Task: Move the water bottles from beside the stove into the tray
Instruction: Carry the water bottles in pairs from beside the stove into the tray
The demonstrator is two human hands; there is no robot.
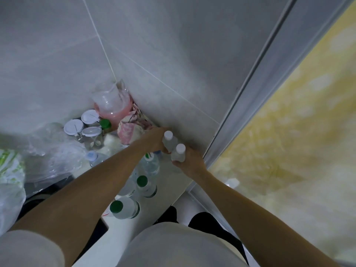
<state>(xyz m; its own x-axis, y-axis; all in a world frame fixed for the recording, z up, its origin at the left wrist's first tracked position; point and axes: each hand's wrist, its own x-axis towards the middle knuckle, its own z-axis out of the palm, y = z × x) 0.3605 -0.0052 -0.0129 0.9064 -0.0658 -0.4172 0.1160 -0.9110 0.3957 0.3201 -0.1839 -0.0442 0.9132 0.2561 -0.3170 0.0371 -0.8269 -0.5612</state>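
Two small clear bottles with white caps stand close together near the wall corner of the white counter. My left hand is wrapped around the farther white-capped bottle. My right hand grips the nearer white-capped bottle. Below my left forearm stand more water bottles: two with green caps, one with a green label and one with a pale blue cap. No tray is visible.
Glass jars with white lids, a green-capped jar, a pink-filled plastic container and a pink cloth crowd the corner. Clear plastic bags lie at left. Grey tiled walls enclose the counter; a yellow frosted panel is at right.
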